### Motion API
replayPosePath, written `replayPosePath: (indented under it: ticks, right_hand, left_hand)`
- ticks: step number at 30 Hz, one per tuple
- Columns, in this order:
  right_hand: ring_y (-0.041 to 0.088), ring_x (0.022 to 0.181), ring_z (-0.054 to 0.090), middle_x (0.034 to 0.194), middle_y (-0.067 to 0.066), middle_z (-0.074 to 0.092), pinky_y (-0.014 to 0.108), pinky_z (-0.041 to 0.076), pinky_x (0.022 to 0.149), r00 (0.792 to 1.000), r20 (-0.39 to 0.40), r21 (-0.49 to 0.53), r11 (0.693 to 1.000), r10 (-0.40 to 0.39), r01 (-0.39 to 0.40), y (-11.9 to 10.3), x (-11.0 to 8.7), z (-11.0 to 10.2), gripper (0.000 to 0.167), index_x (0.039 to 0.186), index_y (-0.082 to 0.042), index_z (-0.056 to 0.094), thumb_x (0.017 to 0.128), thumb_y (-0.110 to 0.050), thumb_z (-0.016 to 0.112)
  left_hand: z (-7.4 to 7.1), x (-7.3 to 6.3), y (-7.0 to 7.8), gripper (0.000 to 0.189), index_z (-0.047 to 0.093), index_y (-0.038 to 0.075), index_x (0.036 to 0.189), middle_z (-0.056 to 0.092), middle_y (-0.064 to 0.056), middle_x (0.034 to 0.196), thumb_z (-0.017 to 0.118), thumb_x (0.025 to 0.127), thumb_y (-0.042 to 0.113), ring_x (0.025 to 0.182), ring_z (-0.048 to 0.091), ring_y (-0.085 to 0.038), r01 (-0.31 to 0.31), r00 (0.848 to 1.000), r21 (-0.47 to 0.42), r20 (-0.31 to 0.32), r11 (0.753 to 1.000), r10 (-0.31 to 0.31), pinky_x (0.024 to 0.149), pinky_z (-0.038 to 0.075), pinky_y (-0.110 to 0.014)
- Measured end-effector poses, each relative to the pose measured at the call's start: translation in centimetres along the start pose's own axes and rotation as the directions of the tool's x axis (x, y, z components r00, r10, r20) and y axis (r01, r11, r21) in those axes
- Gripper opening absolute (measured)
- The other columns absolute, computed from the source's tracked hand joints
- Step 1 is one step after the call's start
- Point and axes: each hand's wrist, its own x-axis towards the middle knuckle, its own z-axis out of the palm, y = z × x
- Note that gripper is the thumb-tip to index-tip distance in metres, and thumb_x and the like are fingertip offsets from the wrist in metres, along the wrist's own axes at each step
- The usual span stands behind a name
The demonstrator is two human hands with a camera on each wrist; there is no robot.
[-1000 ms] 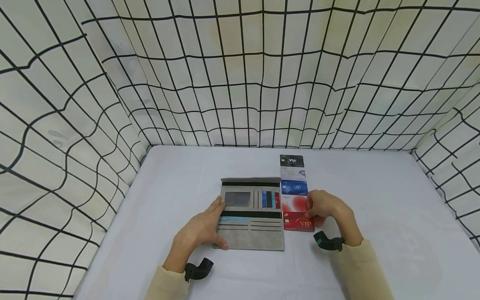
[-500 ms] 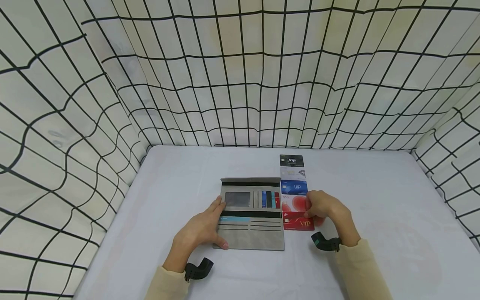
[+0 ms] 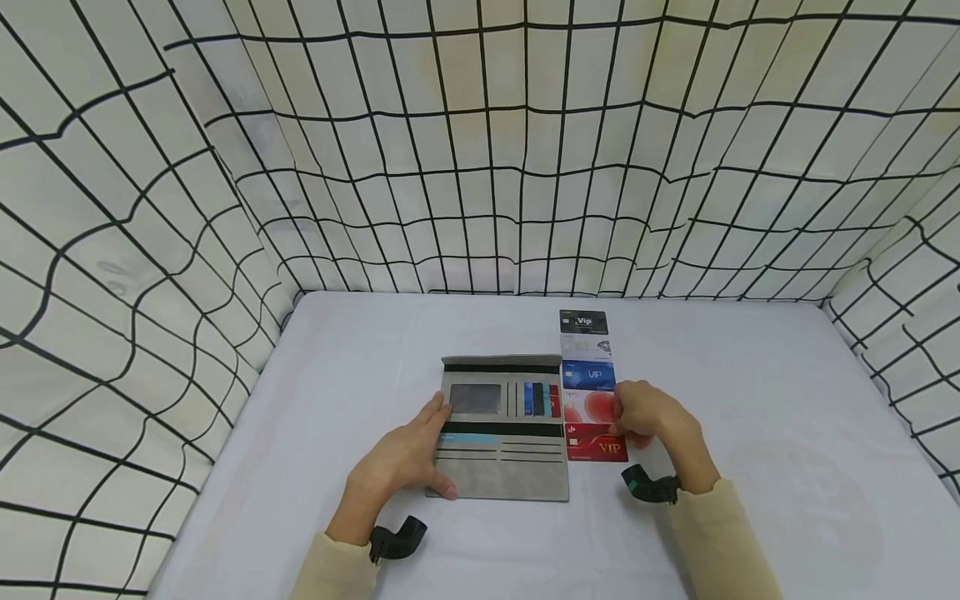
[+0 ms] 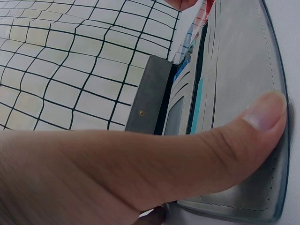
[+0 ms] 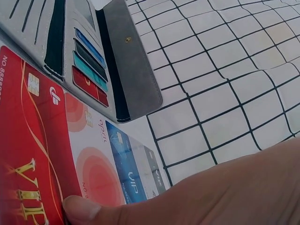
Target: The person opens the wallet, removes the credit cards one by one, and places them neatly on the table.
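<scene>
An unfolded grey wallet [image 3: 525, 483] lies flat, with several cards [image 3: 540, 400] tucked in its upper right slots. My left hand [image 3: 405, 454] rests along its left side, fingers extended and thumb across the near corner. To the wallet's right runs a column of cards: black [image 3: 583, 322], silver [image 3: 581, 346], blue [image 3: 588, 375], white with pink circles [image 3: 573, 406], and a red VIP card [image 3: 588, 446] nearest me. My right hand [image 3: 656, 412] pinches the red card's right edge, thumb tip on its border in the right wrist view. Its other fingers are mostly hidden there.
A white-covered table [image 3: 750, 400] bears everything. White sheeting behind a black grid net [image 3: 525, 167] rises along the back and both sides. A black wrist camera [image 3: 397, 537] is strapped to the left wrist, another [image 3: 651, 485] to the right.
The right hand and the red card have shifted very slightly left and away from me, the red card now lined up closer under the pink-circled one. The left hand and wallet stay put.
</scene>
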Motion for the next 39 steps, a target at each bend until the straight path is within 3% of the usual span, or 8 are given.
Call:
replayPosePath:
  ticks: [9,15,25,30,39]
  right_hand:
    - [0.021,0.073,0.061,0.087,0.012,0.064,0.028,0.057,0.059,1.000,0.002,0.001,1.000,-0.003,0.003,0.2,-0.3,-0.6,0.036,0.105,0.002,0.061,0.082,-0.018,0.081]
    - [0.020,0.066,0.061,0.080,0.011,0.062,0.027,0.057,0.058,1.000,-0.013,0.032,0.999,-0.001,0.001,0.1,-0.7,-0.9,0.035,0.103,0.001,0.062,0.086,-0.024,0.078]
    - [0.019,0.062,0.060,0.078,0.011,0.064,0.026,0.055,0.056,0.991,-0.118,0.034,0.997,-0.059,0.064,-1.0,-0.6,-0.2,0.038,0.106,0.004,0.065,0.090,-0.029,0.074]
    - [0.017,0.065,0.059,0.078,0.009,0.064,0.025,0.055,0.057,0.971,-0.212,0.032,0.993,-0.107,0.117,-1.9,-0.2,0.4,0.031,0.100,0.001,0.066,0.092,-0.028,0.072]
    - [0.016,0.070,0.058,0.082,0.006,0.068,0.028,0.058,0.066,0.907,-0.364,0.079,0.963,-0.214,0.259,-4.3,0.4,2.3,0.023,0.103,-0.005,0.065,0.094,-0.026,0.071]
  left_hand:
    - [0.0,-0.1,0.0,0.121,0.036,0.002,0.154,0.022,-0.016,0.167,0.099,0.056,0.035,0.143,0.043,-0.038,0.005,1.000,-0.001,0.003,1.000,-0.005,0.107,0.047,-0.053]
    - [-0.1,-0.1,0.1,0.122,0.035,0.002,0.154,0.021,-0.015,0.167,0.099,0.056,0.035,0.143,0.043,-0.038,0.006,1.000,-0.001,0.004,1.000,-0.006,0.107,0.047,-0.053]
    - [0.0,0.0,-0.1,0.122,0.035,0.002,0.154,0.021,-0.015,0.167,0.099,0.056,0.037,0.142,0.045,-0.039,0.003,1.000,-0.004,0.013,1.000,-0.002,0.107,0.047,-0.053]
    - [0.0,0.0,0.0,0.122,0.036,0.001,0.154,0.021,-0.016,0.167,0.099,0.055,0.036,0.142,0.045,-0.039,0.002,1.000,-0.006,0.015,1.000,-0.002,0.107,0.047,-0.053]
    - [-0.1,-0.1,0.0,0.122,0.036,0.001,0.154,0.021,-0.016,0.167,0.099,0.055,0.036,0.142,0.045,-0.038,0.000,1.000,-0.001,0.012,1.000,0.000,0.107,0.047,-0.053]
